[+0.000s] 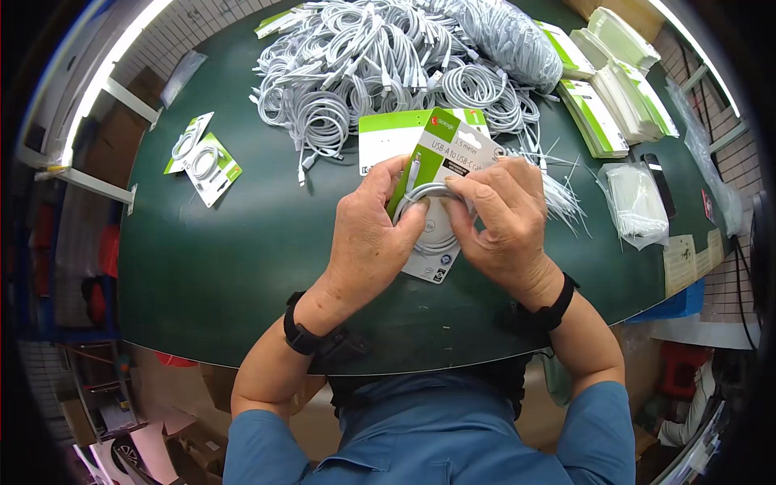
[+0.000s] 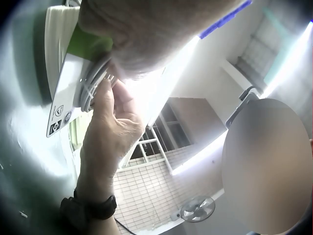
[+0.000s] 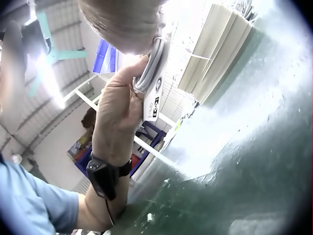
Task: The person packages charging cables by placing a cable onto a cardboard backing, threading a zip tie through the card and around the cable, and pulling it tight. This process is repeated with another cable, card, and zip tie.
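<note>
A green and white card (image 1: pixel 477 149) with printed text is held up over the table, a coiled grey-white cable (image 1: pixel 436 191) lying against its front. My left hand (image 1: pixel 368 230) grips the card's left edge, its thumb on the coil. With thumb and fingers my right hand (image 1: pixel 505 218) pinches the coil's upper right part. In the left wrist view the coil (image 2: pixel 93 81) lies flat along the card (image 2: pixel 61 100). The right wrist view shows the coil (image 3: pixel 152 66) beside the card's lower corner (image 3: pixel 151 105). The card's back is hidden.
A large heap of coiled cables (image 1: pixel 364 65) covers the table's far side. Stacked cards (image 1: pixel 594 117), a bag of white pieces (image 1: pixel 634 202) and a phone (image 1: pixel 659 184) lie at right, loose white ties (image 1: pixel 562 194) nearer. Two carded cables (image 1: pixel 212 170) lie at left.
</note>
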### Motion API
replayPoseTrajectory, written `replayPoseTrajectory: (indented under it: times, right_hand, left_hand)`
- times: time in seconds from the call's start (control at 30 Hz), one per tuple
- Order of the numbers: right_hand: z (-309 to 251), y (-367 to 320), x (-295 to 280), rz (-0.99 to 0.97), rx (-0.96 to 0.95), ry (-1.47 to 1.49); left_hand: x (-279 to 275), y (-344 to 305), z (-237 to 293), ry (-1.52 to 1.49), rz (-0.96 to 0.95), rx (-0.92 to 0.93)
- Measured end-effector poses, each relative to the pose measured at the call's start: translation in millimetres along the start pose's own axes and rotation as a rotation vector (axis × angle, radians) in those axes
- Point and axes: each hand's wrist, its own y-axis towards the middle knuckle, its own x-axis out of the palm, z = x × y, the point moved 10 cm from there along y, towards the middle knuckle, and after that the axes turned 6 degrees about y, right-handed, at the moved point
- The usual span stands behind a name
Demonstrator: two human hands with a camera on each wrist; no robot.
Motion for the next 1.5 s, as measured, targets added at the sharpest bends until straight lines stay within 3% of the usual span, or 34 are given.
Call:
replayPoseTrajectory:
  times: [0.3,0.43,0.53,0.63,0.7,0.83,1.1,1.17,1.37,1.5]
  right_hand:
    - [15.6,-5.2,13.1,-0.051,0.073,0.122]
    - [8.7,10.4,1.3,-0.038,0.066,0.106]
    - [-18.9,22.9,-2.7,-0.189,-0.052,0.006]
    - [-26.0,15.9,14.3,-0.372,-0.112,-0.010]
    - [-26.3,14.6,19.0,-0.436,-0.006,0.028]
    - [-13.1,9.1,14.9,-0.366,-0.039,0.049]
    - [-6.3,5.3,5.5,-0.247,-0.174,0.107]
    - [-5.4,5.8,5.2,-0.213,-0.153,0.107]
    - [16.3,2.7,3.0,-0.139,0.022,0.239]
    - [26.5,-0.7,5.9,-0.146,0.136,0.275]
  left_hand:
    - [-5.3,0.1,3.1,0.108,0.030,0.026]
    - [-5.4,5.9,18.2,0.300,-0.025,0.107]
    - [3.2,2.1,27.0,0.426,-0.065,0.242]
    - [10.2,5.0,12.4,0.546,-0.183,0.196]
    - [8.5,2.6,22.9,0.561,-0.102,0.263]
    - [-5.7,-6.3,62.4,0.660,0.166,0.545]
    - [-12.8,2.2,34.2,0.458,0.049,0.354]
    - [-11.7,2.5,30.6,0.417,0.041,0.334]
    - [-15.4,-6.1,49.2,0.484,0.218,0.593]
    - [-8.7,-11.7,49.6,0.544,0.223,0.625]
